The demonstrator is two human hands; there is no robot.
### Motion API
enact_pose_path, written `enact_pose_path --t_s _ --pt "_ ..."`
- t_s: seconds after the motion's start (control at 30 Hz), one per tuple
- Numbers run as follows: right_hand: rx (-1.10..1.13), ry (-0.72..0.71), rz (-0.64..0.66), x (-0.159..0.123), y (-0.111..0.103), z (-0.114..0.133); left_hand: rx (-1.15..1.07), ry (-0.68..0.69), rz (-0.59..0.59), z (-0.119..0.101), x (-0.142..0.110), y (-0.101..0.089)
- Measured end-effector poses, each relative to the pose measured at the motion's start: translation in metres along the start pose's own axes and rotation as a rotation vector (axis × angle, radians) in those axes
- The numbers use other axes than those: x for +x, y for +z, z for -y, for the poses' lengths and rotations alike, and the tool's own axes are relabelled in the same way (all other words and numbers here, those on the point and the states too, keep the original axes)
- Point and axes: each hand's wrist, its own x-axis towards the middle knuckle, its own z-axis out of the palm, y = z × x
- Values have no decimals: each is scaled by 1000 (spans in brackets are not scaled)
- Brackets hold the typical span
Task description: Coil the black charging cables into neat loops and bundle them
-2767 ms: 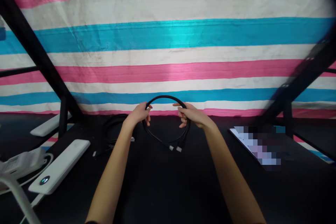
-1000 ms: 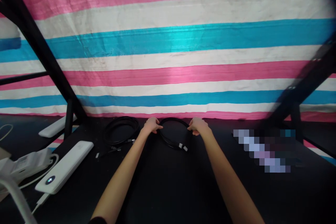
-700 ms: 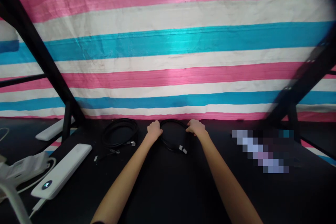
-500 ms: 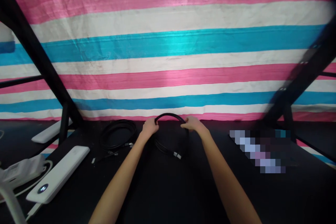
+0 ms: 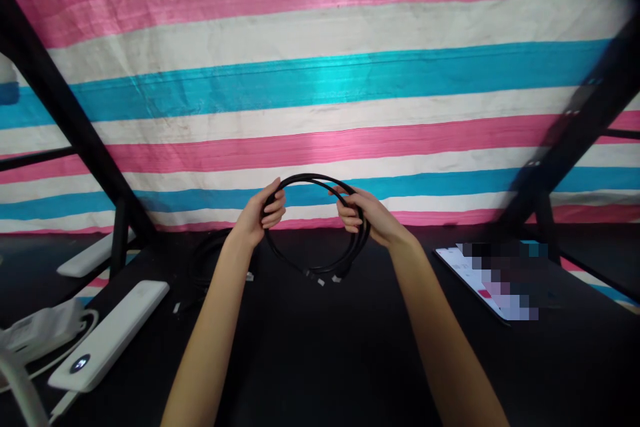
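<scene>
A black cable wound in a loose coil hangs upright between my hands. My left hand has its fingers wrapped round the coil's left side. On the coil's right side my right hand is closed, its fingers curled round several strands. Two pale connector ends dangle at the bottom of the loop, close above the black table. A second black cable coil lies on the table behind my left forearm, partly hidden by it.
On the left lie a white power bank with a lit display and a white power strip. A phone, partly pixelated, lies on the right. Black frame posts slant at both sides, before a striped sheet.
Both hands have lifted the coil off the table and now hold it upright. Its whole ring shows, and the connector ends have come up with it.
</scene>
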Motion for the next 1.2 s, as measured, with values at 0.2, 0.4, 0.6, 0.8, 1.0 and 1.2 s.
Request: enact_pose_path --t_s 0.2,0.4,0.6,0.8,1.0,1.2 --pt "-26 -126 1 -15 13 20 20 87 -2 -7 -12 21" --pt "-567 -430 -412 -17 27 16 249 119 -45 -3 -17 44" --pt "-374 -258 -196 -22 20 23 128 -11 11 -12 -24 44" --pt "-369 -155 -54 -28 25 25 350 32 22 -11 -29 52" --pt "-447 -301 -144 -32 25 26 393 -7 131 -9 -33 61" --pt "-618 -409 -92 -36 31 29 481 78 -55 -7 -33 69"
